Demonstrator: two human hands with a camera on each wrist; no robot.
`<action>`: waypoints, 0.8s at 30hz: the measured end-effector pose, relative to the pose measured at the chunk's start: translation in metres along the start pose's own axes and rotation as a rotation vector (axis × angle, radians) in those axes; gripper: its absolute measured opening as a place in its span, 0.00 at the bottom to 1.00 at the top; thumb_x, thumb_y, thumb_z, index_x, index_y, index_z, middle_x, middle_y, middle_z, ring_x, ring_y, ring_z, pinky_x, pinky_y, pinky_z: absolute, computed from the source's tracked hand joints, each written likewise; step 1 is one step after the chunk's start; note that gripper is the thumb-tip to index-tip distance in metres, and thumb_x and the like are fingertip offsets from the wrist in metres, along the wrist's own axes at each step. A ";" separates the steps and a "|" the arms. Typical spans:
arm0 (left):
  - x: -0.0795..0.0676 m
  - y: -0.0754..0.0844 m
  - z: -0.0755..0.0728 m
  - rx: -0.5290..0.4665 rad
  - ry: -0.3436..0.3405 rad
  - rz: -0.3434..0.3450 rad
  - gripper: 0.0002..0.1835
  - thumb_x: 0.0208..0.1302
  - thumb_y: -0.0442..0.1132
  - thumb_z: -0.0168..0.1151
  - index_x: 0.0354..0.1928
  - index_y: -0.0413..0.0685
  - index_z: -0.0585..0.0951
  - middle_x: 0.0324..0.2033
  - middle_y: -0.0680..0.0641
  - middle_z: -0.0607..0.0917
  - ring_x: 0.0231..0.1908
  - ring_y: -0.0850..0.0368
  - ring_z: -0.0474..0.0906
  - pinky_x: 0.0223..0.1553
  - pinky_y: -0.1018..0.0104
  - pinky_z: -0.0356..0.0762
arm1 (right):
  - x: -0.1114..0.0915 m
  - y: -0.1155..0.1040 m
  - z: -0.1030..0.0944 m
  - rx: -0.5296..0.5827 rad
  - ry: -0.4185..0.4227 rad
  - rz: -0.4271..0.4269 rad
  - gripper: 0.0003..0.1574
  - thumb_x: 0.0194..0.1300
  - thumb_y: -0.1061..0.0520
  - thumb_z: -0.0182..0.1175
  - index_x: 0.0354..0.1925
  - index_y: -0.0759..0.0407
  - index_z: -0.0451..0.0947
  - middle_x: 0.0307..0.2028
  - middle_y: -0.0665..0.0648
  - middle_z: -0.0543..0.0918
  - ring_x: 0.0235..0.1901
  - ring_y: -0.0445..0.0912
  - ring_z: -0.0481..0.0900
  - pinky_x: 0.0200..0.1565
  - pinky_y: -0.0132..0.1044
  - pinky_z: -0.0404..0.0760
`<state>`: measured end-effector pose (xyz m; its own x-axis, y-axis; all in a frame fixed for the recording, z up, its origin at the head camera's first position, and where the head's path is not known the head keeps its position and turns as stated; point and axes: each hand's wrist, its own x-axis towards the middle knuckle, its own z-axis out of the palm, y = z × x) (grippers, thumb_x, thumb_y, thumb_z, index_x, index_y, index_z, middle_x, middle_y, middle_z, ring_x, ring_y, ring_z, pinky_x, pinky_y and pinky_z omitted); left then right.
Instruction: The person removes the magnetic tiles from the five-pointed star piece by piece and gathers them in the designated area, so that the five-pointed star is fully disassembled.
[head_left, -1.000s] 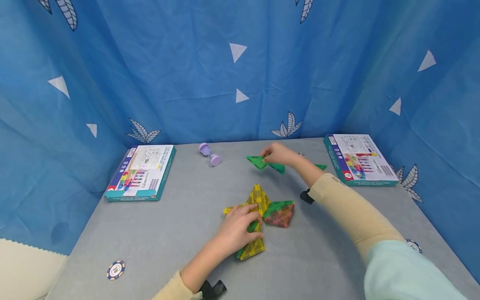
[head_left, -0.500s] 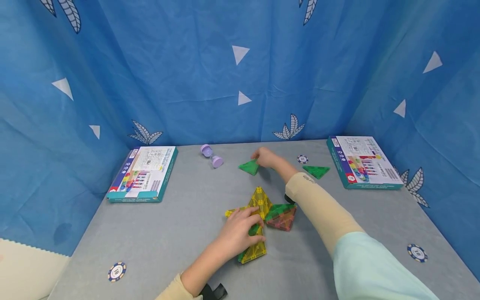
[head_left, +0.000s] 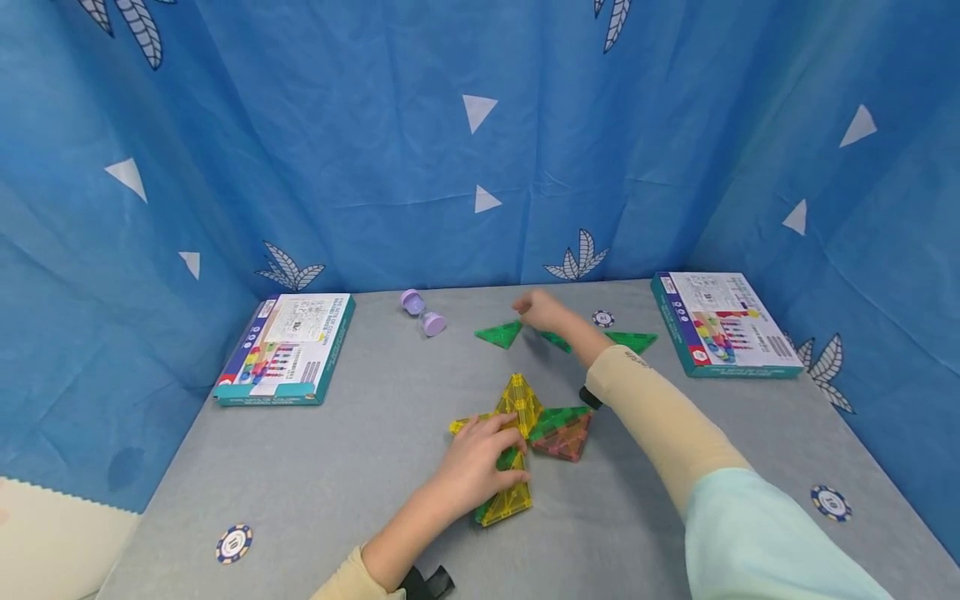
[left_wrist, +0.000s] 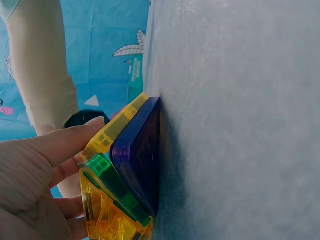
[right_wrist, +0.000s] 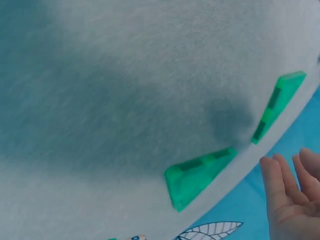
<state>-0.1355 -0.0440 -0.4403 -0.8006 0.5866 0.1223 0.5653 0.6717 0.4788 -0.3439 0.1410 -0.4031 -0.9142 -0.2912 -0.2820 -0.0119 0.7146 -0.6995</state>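
Observation:
My left hand (head_left: 476, 462) grips a star-like build of see-through magnetic tiles. Its yellow point (head_left: 519, 396) and green-and-red point (head_left: 561, 435) show in the head view. Close up in the left wrist view, the thumb presses a yellow tile (left_wrist: 115, 131) beside a dark purple tile (left_wrist: 137, 155) and a green tile (left_wrist: 117, 182); part of the build is hidden by the hand. Farther back, my right hand (head_left: 542, 310) hovers with nothing held, its fingers (right_wrist: 272, 182) loose. Near it lie green triangular tiles (head_left: 498, 335), one partly behind the wrist, another (head_left: 632, 342) farther right.
Flat boxes stand at the back left (head_left: 288, 350) and back right (head_left: 727, 325). A purple sand timer (head_left: 423, 313) lies near the back edge. Poker chips lie at the left front (head_left: 234, 543), right (head_left: 831, 503) and back (head_left: 603, 318). A blue curtain (head_left: 375, 125) hangs behind.
My right hand moved left with a green tile, which now lies flat on the table; the hand has let go and shifted slightly right. The left hand stays put on the build.

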 end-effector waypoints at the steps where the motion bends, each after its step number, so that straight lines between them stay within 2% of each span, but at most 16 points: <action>1: 0.000 0.000 0.000 -0.002 -0.001 0.000 0.15 0.49 0.52 0.71 0.37 0.60 0.79 0.60 0.48 0.72 0.61 0.51 0.67 0.62 0.43 0.56 | -0.003 0.000 -0.002 0.009 -0.002 -0.015 0.25 0.65 0.69 0.47 0.61 0.67 0.68 0.60 0.66 0.70 0.60 0.56 0.67 0.57 0.46 0.69; 3: -0.001 0.000 0.000 -0.004 -0.004 -0.003 0.15 0.49 0.52 0.71 0.37 0.60 0.79 0.60 0.48 0.72 0.61 0.51 0.67 0.62 0.43 0.56 | -0.013 0.000 -0.004 0.011 -0.005 -0.069 0.24 0.66 0.67 0.47 0.60 0.67 0.68 0.58 0.66 0.71 0.59 0.56 0.68 0.56 0.46 0.70; 6: 0.000 0.000 -0.001 -0.011 -0.010 -0.011 0.15 0.49 0.52 0.71 0.37 0.60 0.79 0.61 0.48 0.72 0.61 0.51 0.67 0.62 0.44 0.56 | -0.042 -0.002 -0.005 -0.001 -0.007 -0.182 0.22 0.67 0.65 0.49 0.59 0.67 0.70 0.55 0.66 0.75 0.55 0.55 0.72 0.52 0.46 0.74; 10: 0.000 0.000 -0.002 -0.016 -0.014 -0.016 0.16 0.49 0.52 0.71 0.38 0.60 0.78 0.61 0.48 0.71 0.61 0.51 0.67 0.62 0.44 0.56 | -0.099 -0.007 0.002 -0.006 -0.013 -0.291 0.18 0.67 0.62 0.53 0.54 0.63 0.74 0.46 0.61 0.80 0.46 0.50 0.78 0.44 0.42 0.78; 12: 0.001 0.000 -0.001 -0.013 -0.011 -0.013 0.16 0.49 0.52 0.72 0.37 0.60 0.78 0.61 0.48 0.72 0.61 0.51 0.67 0.62 0.44 0.56 | -0.128 -0.005 0.010 0.019 -0.031 -0.317 0.16 0.66 0.61 0.56 0.51 0.63 0.76 0.42 0.59 0.82 0.41 0.47 0.79 0.40 0.39 0.79; 15: 0.001 0.000 -0.001 -0.004 -0.002 -0.004 0.15 0.49 0.52 0.72 0.36 0.60 0.78 0.60 0.48 0.72 0.61 0.51 0.67 0.62 0.45 0.56 | -0.163 0.004 0.027 0.107 -0.097 -0.317 0.14 0.65 0.60 0.58 0.48 0.65 0.78 0.37 0.61 0.82 0.32 0.51 0.80 0.33 0.40 0.80; 17: 0.002 0.000 -0.001 -0.001 0.005 0.002 0.15 0.49 0.52 0.72 0.36 0.60 0.78 0.60 0.48 0.73 0.61 0.51 0.67 0.62 0.44 0.56 | -0.178 0.014 0.041 0.143 -0.139 -0.301 0.14 0.64 0.59 0.59 0.46 0.66 0.78 0.35 0.61 0.82 0.30 0.52 0.80 0.31 0.39 0.80; 20: 0.002 -0.001 -0.001 -0.003 0.009 0.008 0.15 0.49 0.51 0.72 0.37 0.59 0.78 0.60 0.47 0.73 0.61 0.50 0.67 0.62 0.44 0.55 | -0.190 0.028 0.062 0.187 -0.198 -0.264 0.12 0.63 0.61 0.60 0.44 0.67 0.78 0.34 0.59 0.82 0.29 0.51 0.80 0.30 0.37 0.80; 24: 0.000 -0.001 -0.002 -0.001 0.013 0.013 0.15 0.50 0.51 0.71 0.38 0.59 0.78 0.60 0.46 0.72 0.61 0.49 0.67 0.62 0.43 0.55 | -0.193 0.038 0.087 0.248 -0.257 -0.226 0.14 0.61 0.63 0.61 0.45 0.69 0.76 0.33 0.57 0.81 0.31 0.45 0.80 0.32 0.32 0.78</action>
<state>-0.1366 -0.0456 -0.4386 -0.7957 0.5893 0.1401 0.5755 0.6634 0.4782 -0.1326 0.1691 -0.4328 -0.7685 -0.5946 -0.2364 -0.0737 0.4492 -0.8904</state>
